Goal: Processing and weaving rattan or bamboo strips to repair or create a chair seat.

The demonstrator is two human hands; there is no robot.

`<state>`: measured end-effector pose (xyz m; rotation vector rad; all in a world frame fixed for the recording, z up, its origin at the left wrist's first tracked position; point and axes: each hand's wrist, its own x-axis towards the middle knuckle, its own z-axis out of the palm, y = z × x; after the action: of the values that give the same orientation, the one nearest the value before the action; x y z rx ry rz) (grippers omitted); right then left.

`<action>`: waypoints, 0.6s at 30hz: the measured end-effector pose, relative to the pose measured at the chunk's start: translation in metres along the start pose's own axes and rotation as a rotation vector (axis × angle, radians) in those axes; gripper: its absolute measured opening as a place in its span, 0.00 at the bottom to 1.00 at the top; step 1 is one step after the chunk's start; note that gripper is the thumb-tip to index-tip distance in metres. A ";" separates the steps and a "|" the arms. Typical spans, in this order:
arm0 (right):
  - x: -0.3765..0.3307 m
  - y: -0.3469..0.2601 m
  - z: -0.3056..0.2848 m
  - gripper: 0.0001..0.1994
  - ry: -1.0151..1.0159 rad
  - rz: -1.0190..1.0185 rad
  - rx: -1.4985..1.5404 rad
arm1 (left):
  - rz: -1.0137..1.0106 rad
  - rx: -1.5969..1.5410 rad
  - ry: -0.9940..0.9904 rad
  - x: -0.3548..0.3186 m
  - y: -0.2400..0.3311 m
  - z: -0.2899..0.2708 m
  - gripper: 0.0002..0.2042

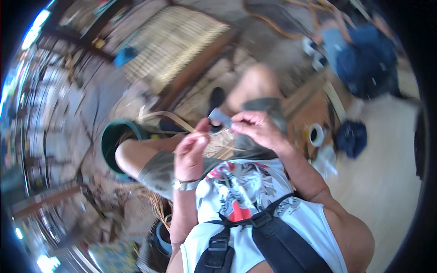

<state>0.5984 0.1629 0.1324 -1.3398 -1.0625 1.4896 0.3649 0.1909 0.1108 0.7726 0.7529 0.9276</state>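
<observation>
My left hand (190, 152) is closed, with a thin tan strip (175, 117), like cane or bamboo, pinched in its fingers. The strip curves away to the left above my leg. My right hand (260, 130) is closed on a small flat grey-blue piece (220, 117) that sticks out past its fingertips towards my left hand. I cannot tell whether this piece is paper, cloth or a blade. Both hands are over my lap, a short way apart. Thin light strips also show between them, and motion blur hides their ends.
A dark green bucket (108, 148) stands beside my left knee. Ahead is a woven bench (175, 43) with a dark wooden frame. On the right lie a roll of tape (316, 134), a dark blue cloth item (351, 139) and clear plastic (325, 160). Another person (364, 59) sits at far right.
</observation>
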 end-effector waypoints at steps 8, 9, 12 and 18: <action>0.050 -0.026 0.107 0.16 -0.352 0.343 -0.007 | 0.251 -0.196 0.585 -0.025 -0.006 -0.031 0.06; 0.049 -0.022 0.110 0.17 -0.384 0.313 -0.154 | 0.286 -0.180 0.598 -0.026 -0.008 -0.034 0.06; 0.049 -0.011 0.117 0.19 -0.379 0.182 -0.302 | 0.295 -0.410 0.578 -0.022 0.004 -0.032 0.05; 0.052 -0.021 0.128 0.09 -0.187 -0.166 -0.541 | 0.252 -0.525 0.632 0.000 0.039 -0.048 0.07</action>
<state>0.4687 0.2116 0.1470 -1.4407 -1.7427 1.2664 0.3099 0.2181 0.1187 0.0952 0.9073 1.5542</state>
